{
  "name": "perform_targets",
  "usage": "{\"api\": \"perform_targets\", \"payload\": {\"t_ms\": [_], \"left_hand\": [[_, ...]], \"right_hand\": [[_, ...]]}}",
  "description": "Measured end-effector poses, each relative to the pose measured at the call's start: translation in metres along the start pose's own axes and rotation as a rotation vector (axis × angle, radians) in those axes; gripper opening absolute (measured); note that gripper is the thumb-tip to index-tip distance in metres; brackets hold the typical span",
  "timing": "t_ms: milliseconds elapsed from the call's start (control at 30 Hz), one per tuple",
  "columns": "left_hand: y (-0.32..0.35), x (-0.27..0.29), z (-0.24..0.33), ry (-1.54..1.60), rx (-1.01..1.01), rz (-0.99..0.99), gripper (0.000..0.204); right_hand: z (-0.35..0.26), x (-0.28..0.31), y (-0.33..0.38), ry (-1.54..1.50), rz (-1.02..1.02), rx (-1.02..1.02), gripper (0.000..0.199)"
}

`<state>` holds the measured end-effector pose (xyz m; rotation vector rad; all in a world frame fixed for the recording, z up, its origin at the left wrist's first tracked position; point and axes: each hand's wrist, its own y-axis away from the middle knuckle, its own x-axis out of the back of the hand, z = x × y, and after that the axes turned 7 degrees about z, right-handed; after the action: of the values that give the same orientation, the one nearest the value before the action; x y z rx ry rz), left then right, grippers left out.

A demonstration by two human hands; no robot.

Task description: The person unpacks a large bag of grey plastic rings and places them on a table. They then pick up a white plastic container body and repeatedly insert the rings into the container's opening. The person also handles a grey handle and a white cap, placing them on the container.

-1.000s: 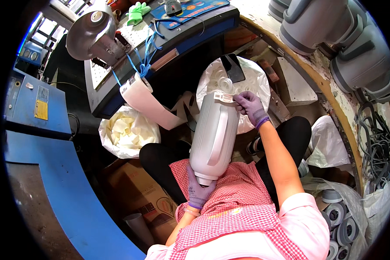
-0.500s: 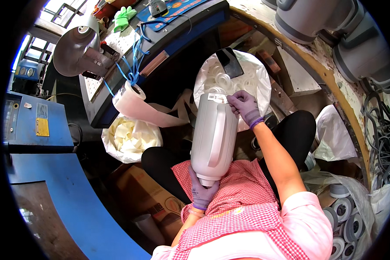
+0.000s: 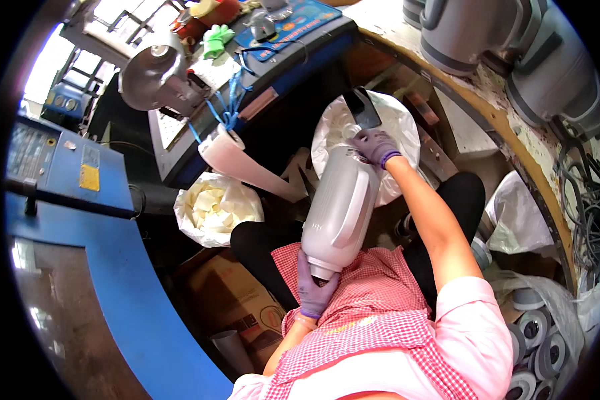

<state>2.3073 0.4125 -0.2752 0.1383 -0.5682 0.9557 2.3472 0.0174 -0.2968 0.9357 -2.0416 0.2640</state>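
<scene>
White bag (image 3: 397, 127) and paper roll (image 3: 243, 160) crowd the jug (image 3: 340, 207).

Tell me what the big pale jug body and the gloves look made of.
Jug body: probably moulded plastic, smooth with a soft satin sheen and a moulded-in handle. Gloves on the left hand and right hand: seemingly thin knit fabric, purple-grey, matte, with darker cuffs.

Smooth, glossy white plastic jug (image 3: 340, 213); knitted cloth gloves (image 3: 313, 290).

White plastic jug (image 3: 340, 213) between both gloved hands
</scene>
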Motion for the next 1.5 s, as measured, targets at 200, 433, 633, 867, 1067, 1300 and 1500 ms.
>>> {"api": "perform_targets", "payload": {"t_ms": [200, 433, 633, 867, 1067, 1300, 1500], "left_hand": [[-0.014, 0.113, 0.032, 0.481, 0.184, 0.122, 0.083], [-0.113, 0.232, 0.051, 1.027, 0.088, -0.111, 0.094], [-0.358, 0.255, 0.065, 0.139, -0.357, 0.568, 0.066], [-0.517, 0.266, 0.065, 0.104, 0.044, 0.486, 0.035], [-0.438, 0.255, 0.058, 1.036, -0.189, 0.731, 0.025], [-0.215, 0.215, -0.029, 0.430, -0.394, 0.870, 0.034], [-0.104, 0.203, -0.010, 0.173, -0.292, 0.997, 0.059]], "right_hand": [[-0.021, 0.116, 0.083, 0.062, 0.505, 1.071, 0.068], [-0.061, 0.174, 0.162, 0.106, 0.373, 1.298, 0.033], [-0.045, 0.141, 0.058, -0.645, 0.347, 0.805, 0.036], [-0.215, 0.176, -0.019, -1.271, 0.385, 0.357, 0.042], [-0.348, 0.141, -0.105, -0.997, 0.382, 0.486, 0.035], [-0.420, 0.064, -0.189, -0.455, 0.603, 0.666, 0.039], [-0.425, 0.086, -0.158, 0.177, 0.503, 0.663, 0.064]]}}
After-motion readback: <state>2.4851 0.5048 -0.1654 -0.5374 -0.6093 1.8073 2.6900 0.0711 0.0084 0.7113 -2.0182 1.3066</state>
